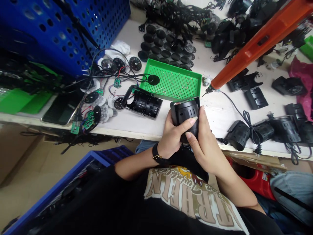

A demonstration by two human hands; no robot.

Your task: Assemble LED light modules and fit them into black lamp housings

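A black cylindrical plastic housing point(187, 112) with slots in its side is held between both hands at the bench's front edge. My left hand point(172, 133) is closed round its left side, with the thumb across the front. On the right side my right hand point(204, 145) grips it, thumb pressed near the bottom. An open half housing point(144, 102) lies to the left, its hollow side up. Just behind the hands is a green perforated tray point(171, 94) with small screws scattered in it. An orange power screwdriver point(239, 58) slants down from the upper right, its bit beside the tray.
Wired green circuit boards point(89, 119) and clear lamp parts cover the bench's left side, near a phone point(60, 112). Black discs point(166, 45) stand in rows behind the tray. More black housings point(238, 134) with cords lie at right. Blue crates point(83, 29) rise at back left.
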